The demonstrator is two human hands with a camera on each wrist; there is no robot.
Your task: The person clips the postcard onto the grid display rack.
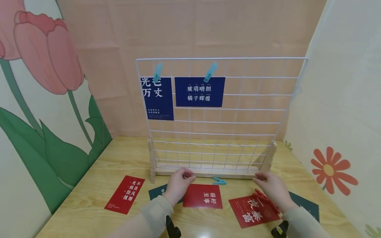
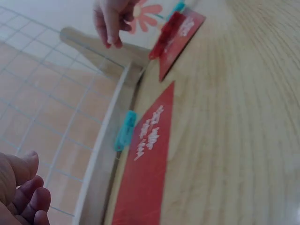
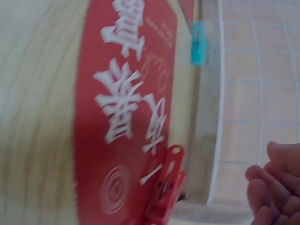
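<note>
In the head view my left hand (image 1: 180, 186) hovers above the table near the rack's wooden base. Its fingers are loosely curled and hold nothing. Below it lie a dark green card (image 1: 157, 191), partly hidden, and a red card (image 1: 205, 196). My right hand (image 1: 276, 190), also without anything in it, hangs over a second red card (image 1: 245, 211). On that card rests red clothespins or a clothespin (image 3: 165, 194); the number is unclear. A light blue clothespin (image 1: 219, 180) lies on the table between the hands, close to the base.
A white wire grid rack (image 1: 253, 109) stands upright behind the hands. Light blue clothespins (image 1: 211, 72) fix two dark blue cards (image 1: 199, 99) to its upper left. Another red card (image 1: 125, 195) lies at left; a dark green card (image 1: 306, 206) lies at right, partly behind the right arm.
</note>
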